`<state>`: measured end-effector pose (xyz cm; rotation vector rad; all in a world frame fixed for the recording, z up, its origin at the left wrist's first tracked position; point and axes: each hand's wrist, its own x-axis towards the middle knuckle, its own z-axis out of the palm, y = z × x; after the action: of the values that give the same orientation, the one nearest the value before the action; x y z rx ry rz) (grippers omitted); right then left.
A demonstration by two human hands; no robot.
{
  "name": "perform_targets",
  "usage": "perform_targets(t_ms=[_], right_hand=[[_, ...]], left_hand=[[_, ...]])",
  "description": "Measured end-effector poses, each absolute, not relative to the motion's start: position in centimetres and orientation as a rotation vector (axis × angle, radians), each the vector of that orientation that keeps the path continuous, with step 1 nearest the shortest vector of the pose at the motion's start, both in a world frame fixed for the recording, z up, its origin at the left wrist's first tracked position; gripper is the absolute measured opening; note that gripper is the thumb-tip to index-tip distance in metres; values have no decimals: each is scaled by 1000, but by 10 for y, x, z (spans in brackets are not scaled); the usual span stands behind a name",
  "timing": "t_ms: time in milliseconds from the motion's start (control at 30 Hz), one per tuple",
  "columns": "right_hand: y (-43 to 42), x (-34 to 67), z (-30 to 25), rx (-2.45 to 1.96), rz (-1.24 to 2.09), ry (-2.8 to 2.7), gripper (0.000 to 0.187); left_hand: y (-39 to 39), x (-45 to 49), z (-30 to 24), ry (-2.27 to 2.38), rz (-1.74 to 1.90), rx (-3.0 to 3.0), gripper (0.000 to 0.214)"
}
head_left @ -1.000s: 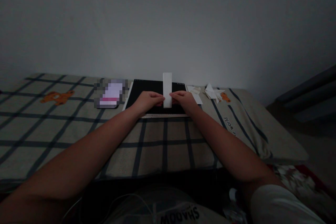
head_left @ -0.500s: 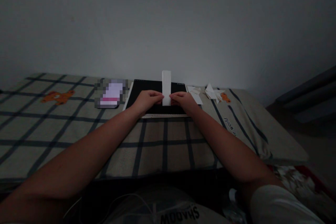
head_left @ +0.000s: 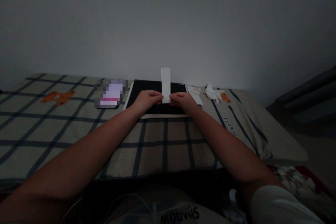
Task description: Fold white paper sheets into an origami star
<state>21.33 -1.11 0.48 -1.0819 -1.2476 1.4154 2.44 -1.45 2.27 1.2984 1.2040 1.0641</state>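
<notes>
A narrow white folded paper strip [head_left: 165,83] stands upright between my hands, above a black board [head_left: 147,90] lying on the checked bedcover. My left hand [head_left: 147,100] pinches the strip's lower left edge, fingers closed. My right hand [head_left: 183,100] pinches its lower right edge, fingers closed too. The strip's top reaches up against the grey wall. Both forearms stretch forward over the bed.
A blurred pink and white object [head_left: 111,93] lies left of the board. White paper pieces [head_left: 195,93] and folded paper shapes [head_left: 213,92] lie to its right. The checked bedcover [head_left: 65,126] bears an orange bear print [head_left: 57,96]. The bed's edge drops off at right.
The paper strip has risen a little between my hands, its top now higher against the wall. My hands stay in almost the same place.
</notes>
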Motion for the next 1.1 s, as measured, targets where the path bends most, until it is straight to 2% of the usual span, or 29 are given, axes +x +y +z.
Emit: perform_targets(t_ms=[200,400,833,1100], right_hand=[[-11,212,5,-1117,1375,-1230,17],[-9,213,2,-1132,1332,-1244,13],[-7,215,-2,-1121,1257,-1352,16],[-7,215,-5,-1106,1248,-1396,21]], left_hand=[[-14,25,22,1161,1048,1237,11],[-15,27,23,1162,1000,1248,5],[-16,27,24,1189,1017,1291,3],[-16,26,24,1183,1055,1246,13]])
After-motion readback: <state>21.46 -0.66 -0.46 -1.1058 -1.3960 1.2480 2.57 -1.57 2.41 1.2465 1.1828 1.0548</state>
